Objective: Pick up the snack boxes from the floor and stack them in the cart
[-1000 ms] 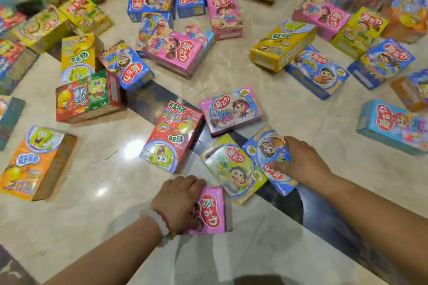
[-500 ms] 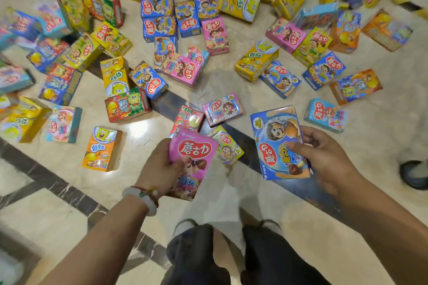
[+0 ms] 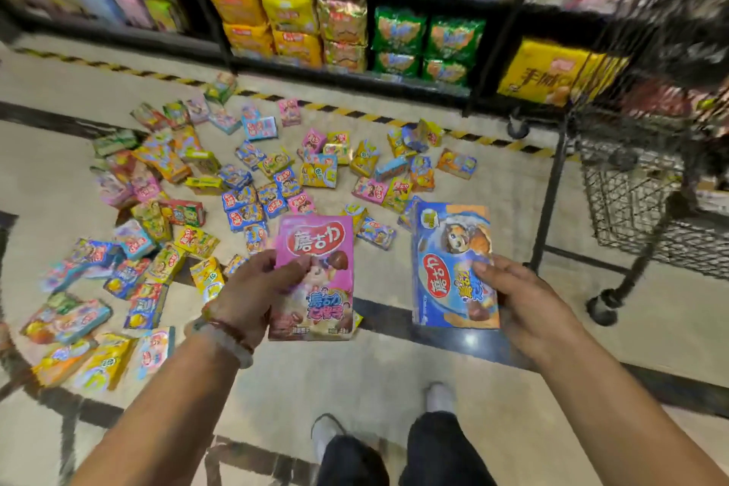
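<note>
My left hand [image 3: 252,288] grips a pink snack box [image 3: 319,260] upright in front of me, thumb across its face. A blue snack box [image 3: 445,249] is held in my right hand [image 3: 524,300], fingers curled round its right edge. Both boxes are lifted well above the floor. Several colourful snack boxes [image 3: 272,197] lie scattered on the marble floor beyond my hands. The black wire cart [image 3: 631,189] stands at the right, its lower mesh basket near floor level; its upper part is blurred.
Black store shelves [image 3: 347,24] filled with snack bags run along the back, with a yellow-black striped line on the floor before them. My feet [image 3: 438,398] and dark trousers show at the bottom. A cart wheel [image 3: 601,312] sits close to my right hand.
I have risen from the floor with both boxes, and the view has lifted, bringing the shelves and the cart into sight. Each hand keeps its box.
</note>
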